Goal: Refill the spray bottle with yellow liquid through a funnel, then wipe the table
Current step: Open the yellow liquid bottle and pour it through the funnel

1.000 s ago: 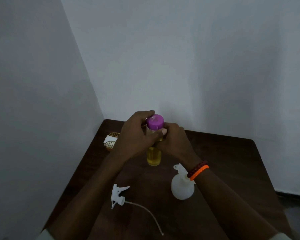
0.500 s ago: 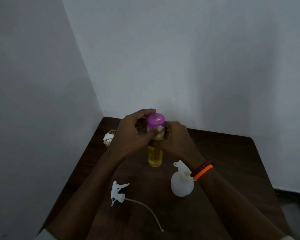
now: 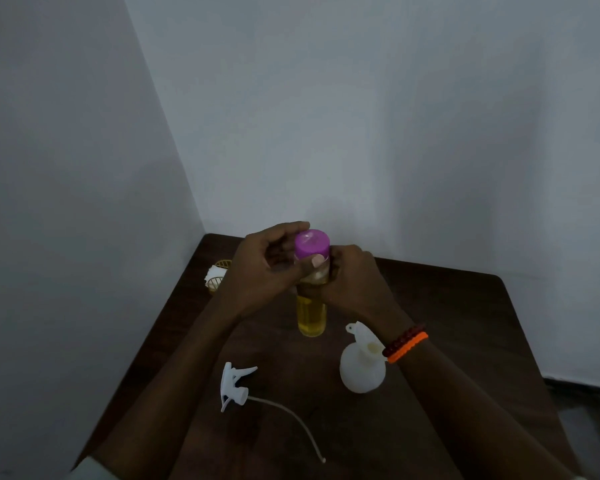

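A clear bottle of yellow liquid (image 3: 311, 315) with a purple cap (image 3: 311, 243) stands upright on the dark wooden table (image 3: 447, 323). My left hand (image 3: 267, 268) curls around the bottle's neck just under the cap, thumb on the front. My right hand (image 3: 354, 278) grips the bottle's upper body from the right. A white spray bottle (image 3: 361, 370) stands to the right with a white funnel (image 3: 361, 336) in its neck. Its white trigger head (image 3: 234, 384) lies on the table at the front left, its dip tube (image 3: 291, 419) trailing right.
A small yellow basket (image 3: 219, 277) holding something white sits at the table's far left edge, close to the wall. Grey walls meet in a corner behind the table. The table's right edge drops to the floor.
The view has shifted slightly. My left fingers have lifted off the purple cap and opened a little around the neck; the bottle stays upright in place.
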Available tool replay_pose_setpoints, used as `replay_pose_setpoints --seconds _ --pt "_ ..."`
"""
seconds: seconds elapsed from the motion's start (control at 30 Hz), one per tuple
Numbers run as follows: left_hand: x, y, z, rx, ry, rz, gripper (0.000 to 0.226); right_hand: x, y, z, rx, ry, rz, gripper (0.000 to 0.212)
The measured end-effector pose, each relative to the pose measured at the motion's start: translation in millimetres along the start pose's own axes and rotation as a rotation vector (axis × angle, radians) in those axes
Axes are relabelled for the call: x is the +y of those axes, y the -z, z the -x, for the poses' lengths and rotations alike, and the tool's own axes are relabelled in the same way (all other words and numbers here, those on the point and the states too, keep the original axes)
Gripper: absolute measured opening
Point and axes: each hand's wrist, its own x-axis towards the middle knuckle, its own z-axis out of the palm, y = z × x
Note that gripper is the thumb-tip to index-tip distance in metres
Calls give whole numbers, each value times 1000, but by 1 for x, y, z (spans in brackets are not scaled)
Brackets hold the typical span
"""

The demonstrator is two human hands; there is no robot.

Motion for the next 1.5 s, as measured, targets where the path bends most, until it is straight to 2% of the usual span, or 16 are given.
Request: replay_pose_setpoints --seconds 0.13,0.3,0.5,0.73,0.97,1.13,1.3,1.4,1.5 --pt "-2 7 2 21 -16 16 50 1 3 0 10 -1 17 41" --pt "0 -3 -3 10 -7 20 60 -3 -8 1 -11 11 -19 45" --pt "4 -6 -3 -19 -3 -21 60 -3 -3 -2 -19 2 -27 37" --pt "5 6 -6 36 -26 -84 60 1 3 -3 -12 -4 33 45" --pt "13 -1 -13 -7 -46 -151 59 -8 -3 -3 -18 -17 -11 41" --pt "33 3 -20 66 -64 -143 57 -13 3 -9 -2 6 8 42" --pt "50 12 -23 234 -117 -46 44 -19 15 -15 35 3 7 43" --pt "36 20 -13 304 -133 4 46 -21 23 -16 61 -24 -33 41" --pt "-3 23 7 319 -112 -75 51 -19 28 -14 98 -60 -16 40"
